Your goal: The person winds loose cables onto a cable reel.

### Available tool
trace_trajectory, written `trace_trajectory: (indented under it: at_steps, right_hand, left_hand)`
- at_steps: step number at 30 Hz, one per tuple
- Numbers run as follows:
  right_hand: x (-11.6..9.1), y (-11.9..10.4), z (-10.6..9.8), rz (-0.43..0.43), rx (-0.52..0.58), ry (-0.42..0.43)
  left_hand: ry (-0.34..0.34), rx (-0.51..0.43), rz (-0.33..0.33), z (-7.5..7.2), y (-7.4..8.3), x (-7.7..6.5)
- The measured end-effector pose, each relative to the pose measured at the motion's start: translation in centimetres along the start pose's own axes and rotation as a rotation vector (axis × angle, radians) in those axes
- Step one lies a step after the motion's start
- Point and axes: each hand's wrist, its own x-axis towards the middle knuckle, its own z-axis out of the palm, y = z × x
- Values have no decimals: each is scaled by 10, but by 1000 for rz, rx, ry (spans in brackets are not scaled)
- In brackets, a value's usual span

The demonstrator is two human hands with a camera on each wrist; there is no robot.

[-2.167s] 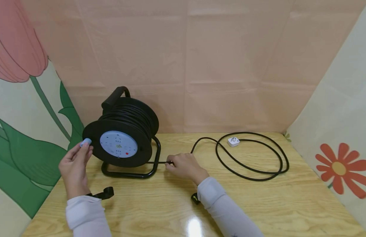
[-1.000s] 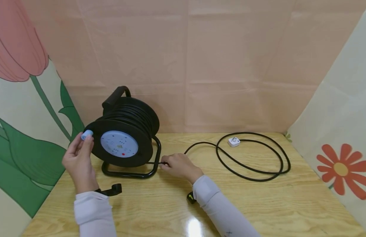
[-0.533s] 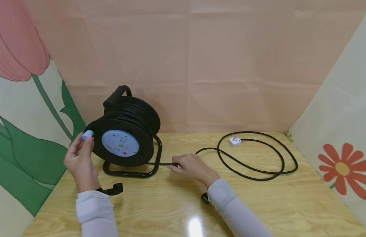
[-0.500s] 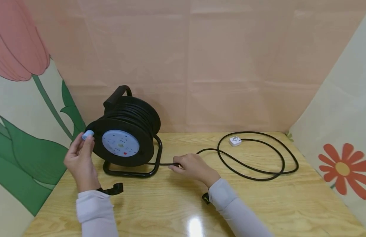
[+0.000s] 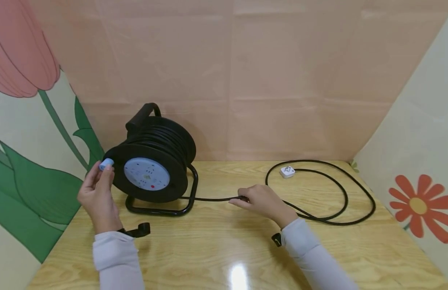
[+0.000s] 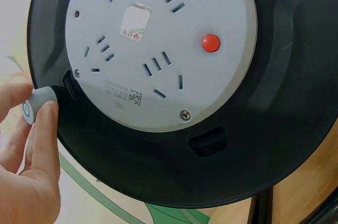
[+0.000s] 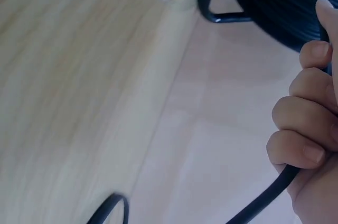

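Reel (image 5: pixel 155 153) appeared smooth plastic; stand (image 5: pixel 158 212), glossy; cable (image 5: pixel 213 199), smooth. Tabletop (image 5: pixel 195 249) showed glossy wood grain; left sleeve (image 5: pixel 116 255), matt cloth.

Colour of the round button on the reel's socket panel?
Red: the button stands out on the pale blue-grey panel, best seen in the left wrist view.

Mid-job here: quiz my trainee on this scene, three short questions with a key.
1. True or false: the button on the socket panel of the cable reel is red.
2. Where is the white plug?
A) in a socket on the cable reel
B) on the table
C) hanging over the table's edge
3. Fill in: the left hand pinches the reel's pale blue ____, while the right hand grips the black ____.

Key
1. True.
2. B.
3. knob; cable.
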Motion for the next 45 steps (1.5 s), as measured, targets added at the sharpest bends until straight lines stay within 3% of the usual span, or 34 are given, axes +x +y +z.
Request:
trace_trajectory:
  at_steps: [23, 34, 41, 45]
  right_hand:
    - [-105, 85, -34, 333, -24, 63]
    - [-154, 117, -56, 424, -149, 125]
    - [-171, 132, -71, 493, -215, 204]
    - [-173, 137, -70, 534, -172, 218]
  left_hand:
    - [-14, 14, 33, -2, -5, 2]
    - [-3, 19, 19, -2, -1, 0]
    - [9, 6, -4, -2, 0, 1]
    - [8, 16, -16, -2, 0, -1]
